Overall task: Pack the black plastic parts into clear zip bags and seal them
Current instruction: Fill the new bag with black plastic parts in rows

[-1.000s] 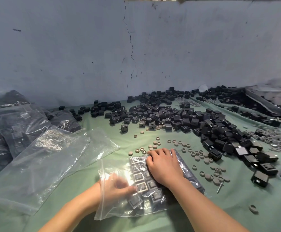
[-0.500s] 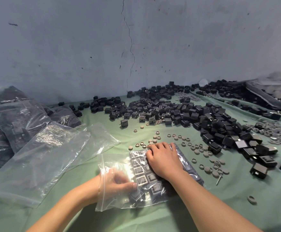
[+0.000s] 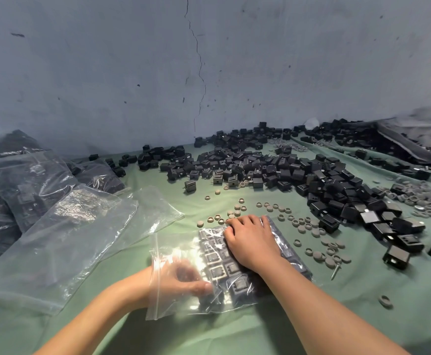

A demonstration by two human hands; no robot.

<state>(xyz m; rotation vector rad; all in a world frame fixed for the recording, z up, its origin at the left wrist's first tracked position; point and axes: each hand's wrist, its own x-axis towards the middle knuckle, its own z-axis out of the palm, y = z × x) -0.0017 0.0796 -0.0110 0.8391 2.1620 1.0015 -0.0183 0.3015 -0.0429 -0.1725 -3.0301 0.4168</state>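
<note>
A clear zip bag [image 3: 168,252] lies on the green cloth in front of me, with several black plastic parts [image 3: 214,257] laid in rows inside it. My left hand [image 3: 181,280] is inside the bag through its open left side. It looks blurred through the plastic, with the thumb pointing at the parts. My right hand [image 3: 252,242] lies palm down on top of the bag and presses on the parts, its fingertips at the bag's far edge. A big loose pile of black parts [image 3: 299,175] spreads across the cloth behind and to the right.
Empty clear bags [image 3: 68,239] lie flat to the left, and filled bags [image 3: 22,183] are stacked behind them. Grey round caps [image 3: 319,247] and a screw [image 3: 335,270] lie scattered right of the bag. More grey rings [image 3: 419,198] sit at the far right. A cracked wall stands behind.
My left hand has shifted slightly inside the bag. My right hand stays pressed on top of the bag. The view has moved a little.
</note>
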